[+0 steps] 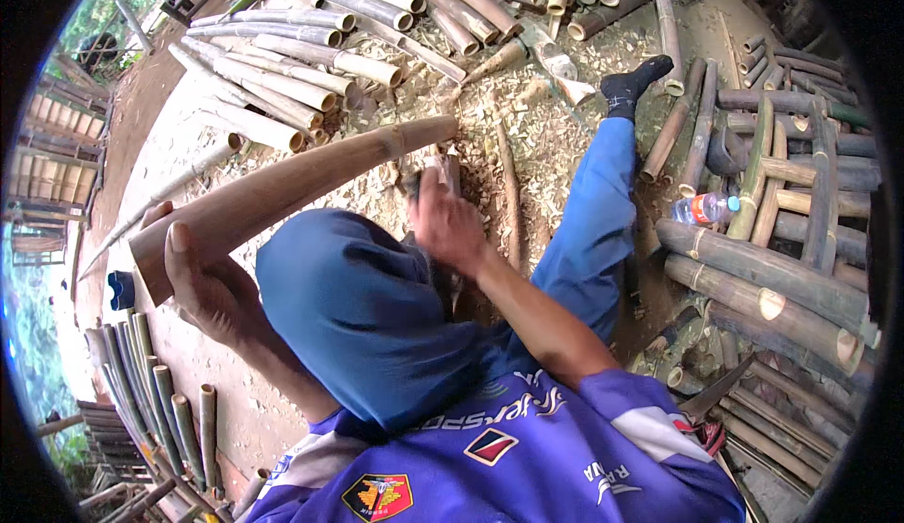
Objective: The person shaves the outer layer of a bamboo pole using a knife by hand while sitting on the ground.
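Single head view, fisheye, looking steeply down, close over hands and lap; rim bends.

Open-air bamboo workshop, dirt yard. Stacked cut bamboo poles (pixel 311 62) beyond fingers (pixel 435 205); wood shavings (pixel 527 137) litter ground just past them. Bamboo frame pieces (pixel 782 241) piled right of fingers, plastic bottle (pixel 706 209) among them. Slimmer green canes (pixel 155 401) left, below other hand. Trees at far left edge.
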The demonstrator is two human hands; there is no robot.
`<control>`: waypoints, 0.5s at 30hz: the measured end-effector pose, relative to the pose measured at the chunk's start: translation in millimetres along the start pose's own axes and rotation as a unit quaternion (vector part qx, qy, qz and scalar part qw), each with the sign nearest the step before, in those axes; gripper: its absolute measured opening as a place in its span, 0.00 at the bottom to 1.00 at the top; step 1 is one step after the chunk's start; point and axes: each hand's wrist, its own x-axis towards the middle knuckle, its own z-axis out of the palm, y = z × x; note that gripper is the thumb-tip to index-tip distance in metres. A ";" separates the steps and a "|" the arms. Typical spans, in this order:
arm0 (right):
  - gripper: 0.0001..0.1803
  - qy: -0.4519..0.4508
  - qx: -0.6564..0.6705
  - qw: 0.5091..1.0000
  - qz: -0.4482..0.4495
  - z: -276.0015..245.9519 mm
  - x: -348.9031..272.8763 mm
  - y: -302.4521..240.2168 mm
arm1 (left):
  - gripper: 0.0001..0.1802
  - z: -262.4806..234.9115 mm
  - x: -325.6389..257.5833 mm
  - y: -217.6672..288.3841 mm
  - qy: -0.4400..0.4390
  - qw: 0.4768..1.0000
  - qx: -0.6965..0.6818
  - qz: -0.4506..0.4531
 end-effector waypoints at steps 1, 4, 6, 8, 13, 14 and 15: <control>0.17 -0.084 0.125 0.971 0.187 -15.0 11.4 1.7 | 0.34 -0.8 0.7 -5.4 -0.021 1.000 -0.018 0.003; 0.19 -0.123 0.095 0.972 0.174 -38.4 14.1 -16.5 | 0.44 -18.0 1.5 -1.5 -0.091 0.993 -0.070 -0.017; 0.17 -0.047 -0.005 0.997 0.055 -20.5 1.3 -26.1 | 0.45 -27.0 0.5 -6.0 -0.107 0.990 -0.084 -0.021; 0.17 -0.067 0.060 0.986 0.139 -16.8 10.8 -3.5 | 0.45 -16.6 1.2 -8.0 -0.100 0.991 -0.092 -0.015; 0.18 -0.087 0.028 0.993 0.079 -40.9 13.4 -35.2 | 0.50 -41.5 6.2 -16.3 -0.119 0.987 -0.107 -0.019; 0.18 -0.050 0.031 0.997 0.059 -28.4 6.5 -33.2 | 0.51 -42.0 4.8 -13.8 -0.128 0.985 -0.118 -0.017; 0.18 -0.077 0.057 0.983 0.156 -30.0 12.2 -19.3 | 0.52 -33.6 4.6 -17.3 -0.144 0.979 -0.146 -0.014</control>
